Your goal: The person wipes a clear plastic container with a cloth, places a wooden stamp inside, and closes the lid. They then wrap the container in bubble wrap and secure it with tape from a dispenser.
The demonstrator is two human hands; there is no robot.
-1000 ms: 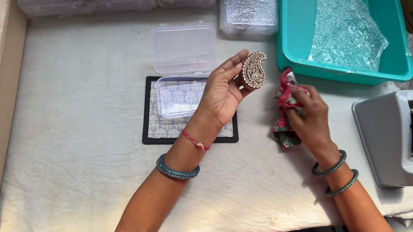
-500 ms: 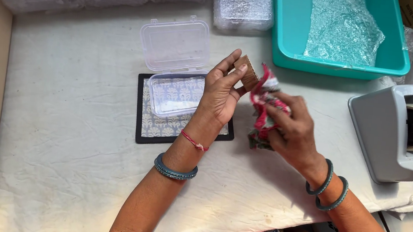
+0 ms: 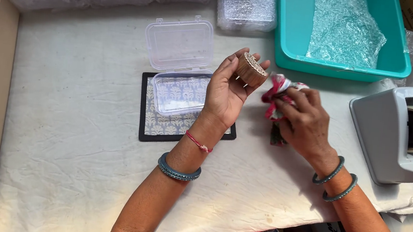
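Up off the counter, the left hand pinches a round carved wooden stamp at its fingertips. Just right of that grip, the right hand clutches a red patterned cloth. Below-left lies an open clear box on a printed mat; a teal tray and tape dispenser sit beyond.

Wooden stamp block: small, round, light brown, carved pattern on its upper face. It is sitting tilted between the fingertips of the left hand, palm up, carved face pointing up and away from the palm.

Cloth: red-pink with white and dark green patches, crumpled. The right hand is bunching it from above; its upper fold is lying just beside the block, and a dark end is hanging below the fingers.
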